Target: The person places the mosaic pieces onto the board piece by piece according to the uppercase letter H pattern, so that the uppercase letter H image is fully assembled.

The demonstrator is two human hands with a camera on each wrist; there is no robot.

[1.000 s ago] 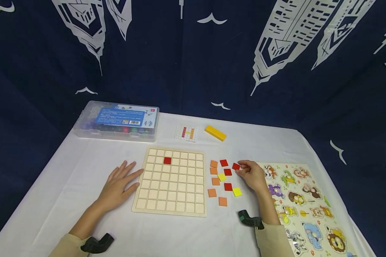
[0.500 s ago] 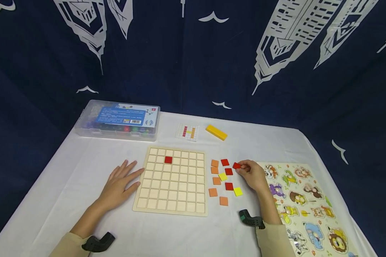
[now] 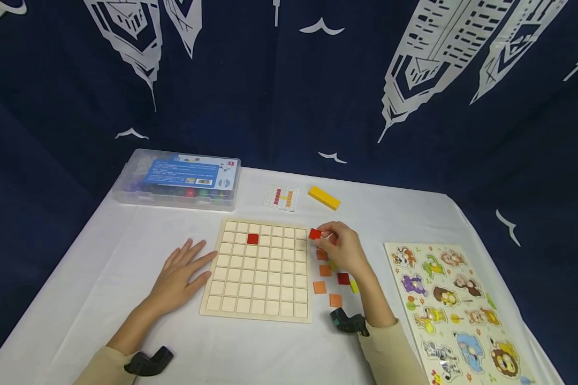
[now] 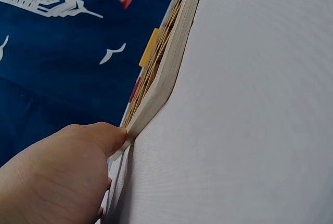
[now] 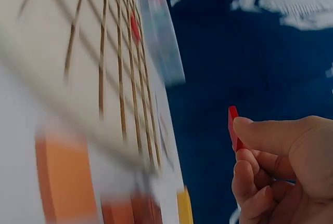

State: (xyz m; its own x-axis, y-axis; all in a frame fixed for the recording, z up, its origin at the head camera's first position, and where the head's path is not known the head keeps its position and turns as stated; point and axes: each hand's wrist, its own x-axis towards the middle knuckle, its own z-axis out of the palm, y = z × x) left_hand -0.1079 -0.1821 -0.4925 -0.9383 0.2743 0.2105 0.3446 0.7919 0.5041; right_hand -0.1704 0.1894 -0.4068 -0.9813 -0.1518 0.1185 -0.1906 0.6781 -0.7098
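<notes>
My right hand (image 3: 343, 247) pinches a red square tile (image 3: 314, 234) between thumb and fingers, just off the upper right edge of the wooden grid board (image 3: 260, 319). In the right wrist view the held tile (image 5: 233, 128) is seen nearly edge-on, raised above the table. My left hand (image 3: 180, 278) lies flat with fingers spread at the board's left edge; the left wrist view shows its thumb touching the board's side (image 4: 161, 86). One red tile (image 3: 252, 239) sits in a cell of the second row. Several orange tiles (image 3: 320, 287) lie right of the board, partly hidden by my right hand and forearm.
A pattern card (image 3: 281, 198) and a yellow bar (image 3: 324, 198) lie behind the board. At the back left stands a clear plastic case (image 3: 173, 200) with a blue label. An animal picture board (image 3: 443, 267) lies at the right. A dark patterned cloth hangs behind the table.
My right hand has lifted the red tile from the right of the loose tiles and carried it left towards the grid board. The left hand stays in place.
</notes>
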